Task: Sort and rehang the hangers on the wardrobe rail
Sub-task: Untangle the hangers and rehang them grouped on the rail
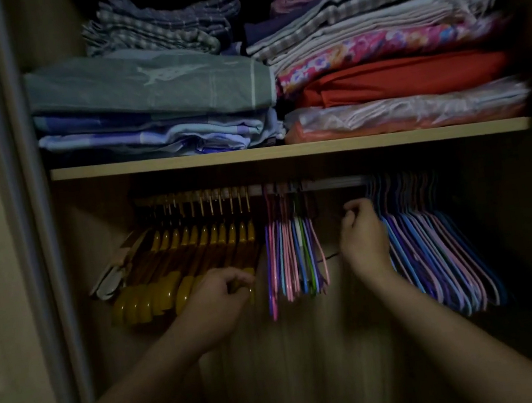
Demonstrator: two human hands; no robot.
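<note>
Fingers of the left hand [225, 290] curl on the lower end of a wooden hanger [249, 263] — blurred. Right hand [363, 239] pinches something dark, indistinct, beside the blue-purple wire hangers [437, 247]. Between the hands hangs a pink-blue bunch [293, 258]; above, the rail [332, 182] — its ends lost in shadow.

Home wardrobe: folded linens [150, 91], hangers [295, 258] on rail [332, 182].

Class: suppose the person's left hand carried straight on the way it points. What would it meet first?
The left hand already sits at the lower ends of the wooden hangers, so probably those; depth is unclear in the dim picture.
</note>
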